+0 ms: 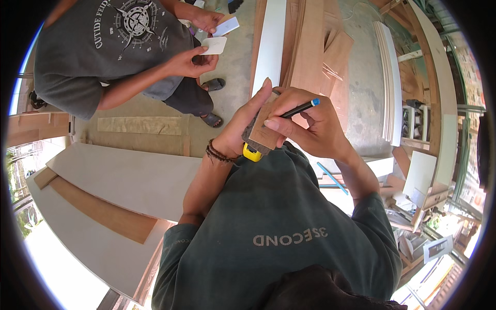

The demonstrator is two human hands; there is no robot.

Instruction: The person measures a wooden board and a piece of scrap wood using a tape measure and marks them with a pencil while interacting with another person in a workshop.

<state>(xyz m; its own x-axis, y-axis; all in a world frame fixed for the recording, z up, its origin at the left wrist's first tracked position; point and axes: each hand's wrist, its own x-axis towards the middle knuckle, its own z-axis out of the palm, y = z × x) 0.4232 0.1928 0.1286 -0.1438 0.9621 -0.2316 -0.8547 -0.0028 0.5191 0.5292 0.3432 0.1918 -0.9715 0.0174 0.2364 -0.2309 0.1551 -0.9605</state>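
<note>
My left hand point(247, 118), with a beaded bracelet at the wrist, is shut on a small flat wooden piece point(263, 135) and a yellow tape measure point(251, 153) tucked beneath it, held up in front of my chest. My right hand point(316, 130) grips a black pen with a blue cap point(302, 108). Its tip rests on the face of the wooden piece. My thumb presses on the wood's right edge.
Another person in a grey shirt stands at the upper left, holding a small white card point(213, 45) in one hand and a second card point(226, 26) in the other. White panels point(124, 175) with a brown strip point(103, 212) lie left. Long wooden planks point(310, 41) and white boards point(271, 41) lie ahead.
</note>
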